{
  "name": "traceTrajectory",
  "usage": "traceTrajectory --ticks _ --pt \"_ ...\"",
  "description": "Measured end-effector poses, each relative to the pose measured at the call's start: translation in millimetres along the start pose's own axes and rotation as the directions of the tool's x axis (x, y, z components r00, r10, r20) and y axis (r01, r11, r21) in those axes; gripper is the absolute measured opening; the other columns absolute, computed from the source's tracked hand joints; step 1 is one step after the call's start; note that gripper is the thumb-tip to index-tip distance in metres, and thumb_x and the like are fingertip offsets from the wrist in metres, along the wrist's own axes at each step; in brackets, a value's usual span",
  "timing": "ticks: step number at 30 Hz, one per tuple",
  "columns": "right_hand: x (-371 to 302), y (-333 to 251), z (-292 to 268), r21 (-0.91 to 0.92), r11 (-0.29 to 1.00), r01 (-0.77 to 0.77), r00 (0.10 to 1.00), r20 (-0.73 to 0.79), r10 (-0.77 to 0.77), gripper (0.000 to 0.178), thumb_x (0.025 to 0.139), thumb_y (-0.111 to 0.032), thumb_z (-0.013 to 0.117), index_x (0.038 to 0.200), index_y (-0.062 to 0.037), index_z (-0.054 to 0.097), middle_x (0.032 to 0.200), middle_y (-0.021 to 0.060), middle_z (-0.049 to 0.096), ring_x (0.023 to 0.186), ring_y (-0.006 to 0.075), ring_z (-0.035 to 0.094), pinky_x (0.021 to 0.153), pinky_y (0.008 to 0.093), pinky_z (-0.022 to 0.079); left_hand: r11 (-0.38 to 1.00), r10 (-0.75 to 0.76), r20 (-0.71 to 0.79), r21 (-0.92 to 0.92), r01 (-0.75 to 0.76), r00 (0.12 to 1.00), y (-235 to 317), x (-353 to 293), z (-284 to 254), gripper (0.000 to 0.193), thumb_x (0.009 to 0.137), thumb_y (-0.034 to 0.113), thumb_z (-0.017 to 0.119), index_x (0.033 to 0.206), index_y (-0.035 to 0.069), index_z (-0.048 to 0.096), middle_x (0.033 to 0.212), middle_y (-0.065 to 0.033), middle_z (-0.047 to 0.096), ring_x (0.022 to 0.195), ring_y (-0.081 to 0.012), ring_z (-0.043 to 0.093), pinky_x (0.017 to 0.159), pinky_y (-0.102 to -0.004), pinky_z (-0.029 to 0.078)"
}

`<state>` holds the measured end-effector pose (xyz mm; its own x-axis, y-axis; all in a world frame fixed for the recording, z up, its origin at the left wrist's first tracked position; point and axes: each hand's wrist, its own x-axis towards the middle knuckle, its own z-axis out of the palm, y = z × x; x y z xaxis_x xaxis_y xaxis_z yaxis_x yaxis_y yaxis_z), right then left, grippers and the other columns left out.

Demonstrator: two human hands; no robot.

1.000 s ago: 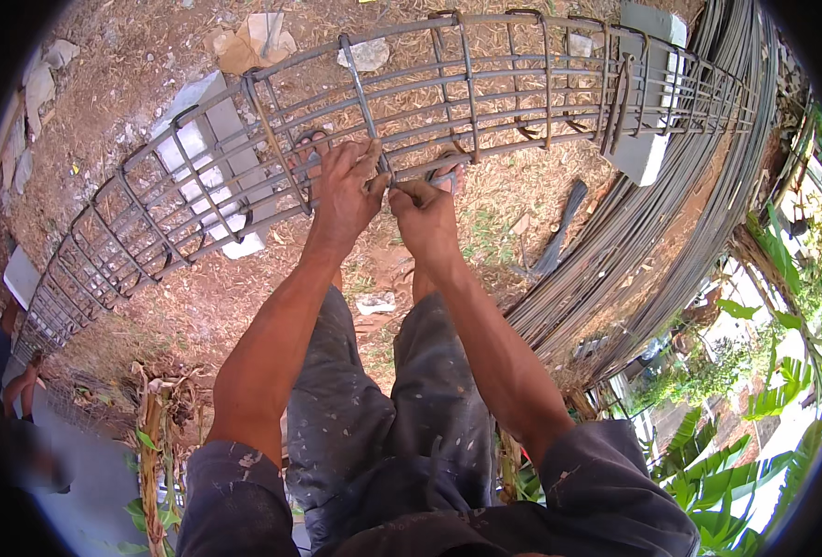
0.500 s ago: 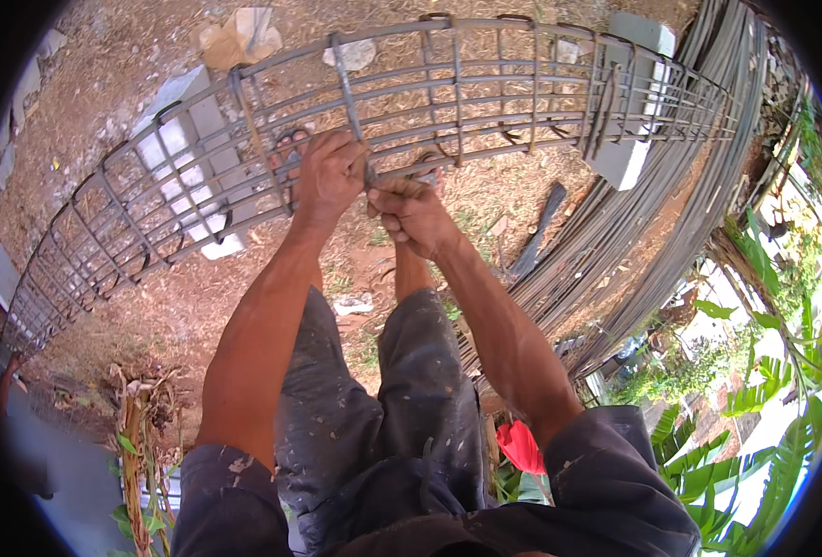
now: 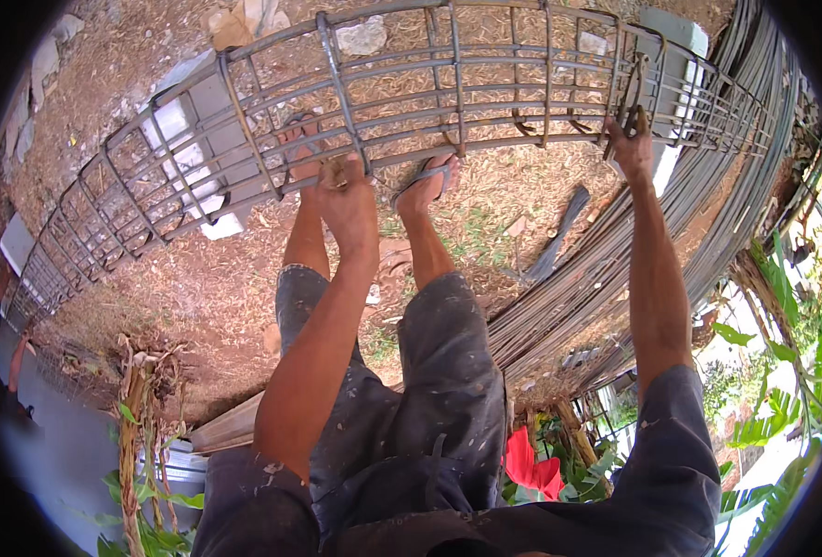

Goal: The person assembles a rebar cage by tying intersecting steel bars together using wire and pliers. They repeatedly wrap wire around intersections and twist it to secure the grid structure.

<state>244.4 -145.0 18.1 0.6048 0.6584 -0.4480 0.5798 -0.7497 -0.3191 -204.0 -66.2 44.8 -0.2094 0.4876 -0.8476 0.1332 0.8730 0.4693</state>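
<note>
A long cage of steel reinforcing bars (image 3: 392, 116) runs across in front of me, with stirrups spaced along it. My left hand (image 3: 344, 200) is at the cage's near lower bar, beside a stirrup's corner; its fingers are closed, and what they pinch is too small to make out. Out to the right, my right hand (image 3: 632, 156) has its thumb and fingers around the lower ends of long-handled steel pincers (image 3: 637, 82), which lie against the cage. The tool's tip is partly lost among the bars.
Pale blocks support the cage at left (image 3: 177, 153) and right (image 3: 685, 70). A bundle of long loose rods (image 3: 606, 251) curves along the right. A dark strip (image 3: 559, 232) lies on the straw-covered ground. My sandalled feet stand beneath the cage. Another person's arm (image 3: 16, 362) shows at far left.
My right hand has left the stirrup beside my left hand and reached right to the pincers. My left hand remains near the same stirrup. The view has shifted somewhat.
</note>
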Motion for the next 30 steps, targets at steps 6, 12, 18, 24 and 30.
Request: traceTrajectory --ticks 6,12,18,24,30 --pt "9.7 7.3 -19.6 -0.175 0.974 0.145 0.973 0.204 -0.108 0.072 0.074 -0.026 0.074 0.131 0.002 0.041 0.099 0.0196 0.066 0.086 0.0275 0.065 0.073 0.037 0.052 0.996 0.041 -0.187 -0.067 -0.054 0.982 7.3 -5.8 18.4 0.017 0.093 0.017 0.059 0.097 0.001 0.055 0.088 -0.0065 0.057 0.076 -0.0157 0.059 0.065 -0.0285 0.051" --pt "-26.8 -31.2 -29.4 0.089 0.978 -0.187 0.964 0.207 0.165 0.047 0.078 -0.025 0.06 0.118 0.0007 0.051 0.067 0.0084 0.056 0.053 0.0213 0.055 0.051 0.0332 0.048 0.889 -0.22 -0.092 -0.429 0.161 0.971 15.9 -10.4 29.8 0.017 0.092 0.018 0.059 0.091 0.001 0.057 0.082 -0.0082 0.057 0.057 -0.0143 0.054 0.05 -0.0267 0.046" --pt "-122.0 -196.9 -15.1 0.083 0.842 0.533 0.734 0.449 -0.51 0.051 0.085 -0.006 0.054 0.136 -0.006 0.045 0.063 0.0098 0.056 0.057 0.0247 0.059 0.055 0.0393 0.048 0.682 -0.389 -0.075 -0.693 0.232 0.918 60.5 -27.7 46.6 0.019 0.09 0.019 0.063 0.081 0.002 0.06 0.064 -0.0028 0.05 0.05 -0.0124 0.046 0.049 -0.0249 0.043" --pt "-104.0 -304.9 18.6 -0.309 0.503 0.807 0.502 0.808 -0.309 0.062 0.082 -0.003 0.049 0.141 -0.0154 0.04 0.094 0.0251 0.061 0.076 0.0403 0.065 0.07 0.0476 0.054 0.725 -0.277 -0.114 -0.677 0.13 0.954 19.9 -14.0 56.8 0.021 0.087 0.018 0.065 0.081 -0.003 0.065 0.061 0.0024 0.047 0.055 -0.0088 0.039 0.052 -0.0273 0.034" --pt "-100.0 -344.4 22.1 -0.36 0.34 0.869 0.423 0.897 -0.13 0.06 0.086 -0.003 0.045 0.144 -0.017 0.037 0.102 0.0285 0.059 0.09 0.0422 0.064 0.08 0.0476 0.054 0.734 -0.288 -0.103 -0.662 0.15 0.952 30.6 -21.1 43.9 0.019 0.087 0.012 0.062 0.08 -0.006 0.062 0.066 -0.0001 0.048 0.062 -0.0096 0.04 0.059 -0.0301 0.034"
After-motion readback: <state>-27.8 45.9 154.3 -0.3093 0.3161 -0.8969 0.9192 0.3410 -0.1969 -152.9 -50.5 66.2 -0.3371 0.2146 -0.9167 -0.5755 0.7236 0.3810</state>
